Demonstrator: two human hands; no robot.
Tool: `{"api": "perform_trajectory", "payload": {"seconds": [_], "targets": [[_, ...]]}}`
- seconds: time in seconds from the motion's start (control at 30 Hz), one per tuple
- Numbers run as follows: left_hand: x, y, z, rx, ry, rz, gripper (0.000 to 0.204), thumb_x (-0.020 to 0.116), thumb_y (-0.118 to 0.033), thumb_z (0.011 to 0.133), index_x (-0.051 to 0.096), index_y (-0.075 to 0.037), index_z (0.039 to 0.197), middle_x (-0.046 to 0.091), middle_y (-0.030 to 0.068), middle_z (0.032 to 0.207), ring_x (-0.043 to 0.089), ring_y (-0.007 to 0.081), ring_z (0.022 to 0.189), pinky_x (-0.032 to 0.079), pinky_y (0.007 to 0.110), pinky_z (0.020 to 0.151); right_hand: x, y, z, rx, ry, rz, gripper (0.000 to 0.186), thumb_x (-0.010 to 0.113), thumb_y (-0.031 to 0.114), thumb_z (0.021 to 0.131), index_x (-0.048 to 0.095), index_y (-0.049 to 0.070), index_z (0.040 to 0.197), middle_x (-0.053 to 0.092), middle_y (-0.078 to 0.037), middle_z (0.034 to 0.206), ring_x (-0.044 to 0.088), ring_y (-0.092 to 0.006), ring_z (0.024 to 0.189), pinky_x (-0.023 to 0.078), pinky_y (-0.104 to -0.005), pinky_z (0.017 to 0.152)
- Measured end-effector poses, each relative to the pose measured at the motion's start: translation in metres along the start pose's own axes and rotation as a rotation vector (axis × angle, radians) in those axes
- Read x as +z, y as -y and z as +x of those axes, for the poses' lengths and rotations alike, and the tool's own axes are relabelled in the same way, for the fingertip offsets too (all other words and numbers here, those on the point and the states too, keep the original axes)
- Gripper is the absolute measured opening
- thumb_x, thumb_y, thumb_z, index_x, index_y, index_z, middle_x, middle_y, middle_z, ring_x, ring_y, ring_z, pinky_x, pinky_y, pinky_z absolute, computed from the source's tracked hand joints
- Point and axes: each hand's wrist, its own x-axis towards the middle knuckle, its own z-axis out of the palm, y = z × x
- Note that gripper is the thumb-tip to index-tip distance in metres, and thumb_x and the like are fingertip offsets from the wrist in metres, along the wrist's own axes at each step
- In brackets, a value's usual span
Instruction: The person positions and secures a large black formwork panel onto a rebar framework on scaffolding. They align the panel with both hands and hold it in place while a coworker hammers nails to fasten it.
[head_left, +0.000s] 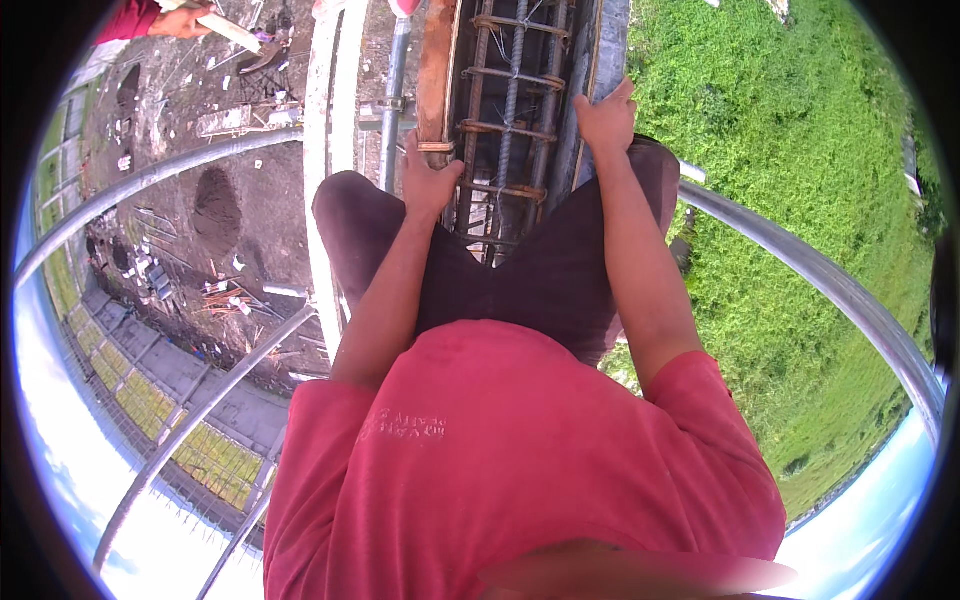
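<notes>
The left hand [430,185] is set on the left board [435,80], with thumb and fingers spread apart near a pale strip [436,147] fixed across it; the right hand [607,118] is set likewise on the right board [607,45], a little farther forward. Both hands are seen partly open, but whether either board is truly gripped or only leaned upon cannot be told. Between the hands and ahead of them, the cage [519,60] of ribbed bars and rusty ties is held in the narrow gap, with loose wire seen on it. The boards are judged stiff and heavy, probably rough to the palm, and are best taken by the top edge, thumb inside and fingers outside. The cage is judged rigid and weighty as a whole; it would best be held by a plain stretch of bar, clear of the wire ends, by which skin could be pricked. Beside the left hand a pole [395,100] is passed; below and outside the right hand, grass [770,150] is seen. Far forward and left of the left hand, a stick [232,32] is held by a co-worker's hand [183,20].
</notes>
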Motion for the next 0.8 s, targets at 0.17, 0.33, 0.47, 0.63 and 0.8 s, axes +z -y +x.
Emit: {"api": "perform_trajectory", "payload": {"seconds": [0.17, 0.33, 0.47, 0.63, 0.8], "targets": [[0.008, 0.002, 0.004, 0.087, -0.104, -0.066, 0.102, 0.081, -0.026, 0.074, 0.030, 0.000, 0.158, 0.057, 0.0286, 0.141, 0.057, 0.0410, 0.131, 0.045, 0.045, 0.110, -0.003, -0.001, 0.002, 0.015, 0.025, 0.031, 0.098, 0.078, 0.039, 0.079, 0.024, 0.003, 0.153, 0.053, -0.037, 0.132, 0.059, -0.0506, 0.118, 0.051, -0.0534, 0.100], [0.002, -0.002, 0.002, 0.038, -0.052, -0.076, 0.099, 0.080, -0.025, 0.075, 0.031, 0.001, 0.157, 0.061, 0.0285, 0.137, 0.061, 0.0403, 0.126, 0.047, 0.044, 0.108, -0.010, 0.003, 0.002, 0.048, 0.071, 0.063, 0.100, 0.081, 0.035, 0.079, 0.023, 0.005, 0.155, 0.051, -0.034, 0.134, 0.056, -0.0487, 0.123, 0.050, -0.0534, 0.103], [-0.001, -0.003, 0.002, 0.024, -0.042, -0.064, 0.098, 0.079, -0.025, 0.075, 0.032, 0.002, 0.157, 0.060, 0.0288, 0.137, 0.061, 0.0402, 0.127, 0.046, 0.043, 0.109, -0.013, 0.003, 0.001, 0.042, 0.081, 0.060, 0.100, 0.081, 0.033, 0.079, 0.022, 0.005, 0.155, 0.051, -0.033, 0.134, 0.055, -0.0472, 0.125, 0.049, -0.0529, 0.103], [0.002, 0.002, 0.004, 0.059, -0.054, -0.039, 0.097, 0.079, -0.023, 0.075, 0.032, 0.005, 0.156, 0.058, 0.0295, 0.140, 0.058, 0.0402, 0.130, 0.045, 0.042, 0.111, -0.011, -0.002, 0.001, 0.021, 0.066, 0.078, 0.099, 0.080, 0.033, 0.079, 0.024, 0.004, 0.154, 0.054, -0.035, 0.133, 0.059, -0.0489, 0.120, 0.050, -0.0537, 0.101], [0.005, 0.005, 0.006, 0.085, -0.078, -0.031, 0.096, 0.079, -0.023, 0.075, 0.033, 0.007, 0.155, 0.053, 0.0298, 0.146, 0.053, 0.0401, 0.136, 0.042, 0.042, 0.115, -0.012, -0.005, 0.001, 0.003, 0.082, 0.144, 0.097, 0.079, 0.031, 0.079, 0.026, 0.001, 0.154, 0.059, -0.032, 0.132, 0.063, -0.0482, 0.117, 0.051, -0.0533, 0.100]]}}
